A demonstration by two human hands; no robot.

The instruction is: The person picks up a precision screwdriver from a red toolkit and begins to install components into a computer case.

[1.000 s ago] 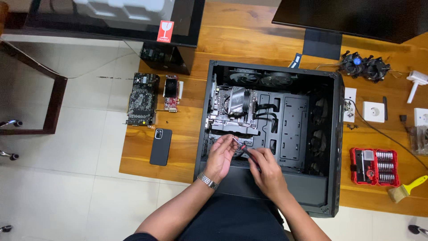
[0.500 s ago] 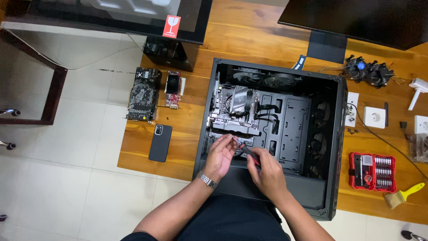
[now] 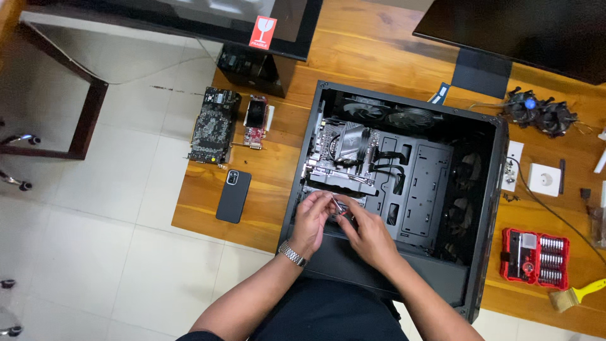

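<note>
The computer case (image 3: 404, 196), a black tower, lies on its side on the wooden table (image 3: 278, 170) with its side panel off, so the inside is open to view. The motherboard (image 3: 338, 158) is already seated in the far left part of the case, with a large cooler (image 3: 350, 140) on it and two fans (image 3: 388, 115) along the far wall. Black cables (image 3: 385, 165) run across the middle tray.

Both hands are at the near edge of the board. The left hand (image 3: 311, 218), with a metal watch (image 3: 292, 254) on its wrist, and the right hand (image 3: 366, 230) are drawn close together, fingertips pinched on something small and thin that looks like a bunch of fine wires or a connector (image 3: 339, 205); what it is exactly is too small to tell.

As a judgement, the build is partly along: board, cooler and fans are in, while a black graphics card (image 3: 213, 125) and a smaller red card (image 3: 256, 120) lie outside on the table to the left, with a dark phone (image 3: 233, 196) nearer. To the right lie two loose coolers (image 3: 541, 113), a red bit set (image 3: 535, 257) and a yellow-handled brush (image 3: 576, 294), so tools are out and fitting work seems unfinished.
</note>
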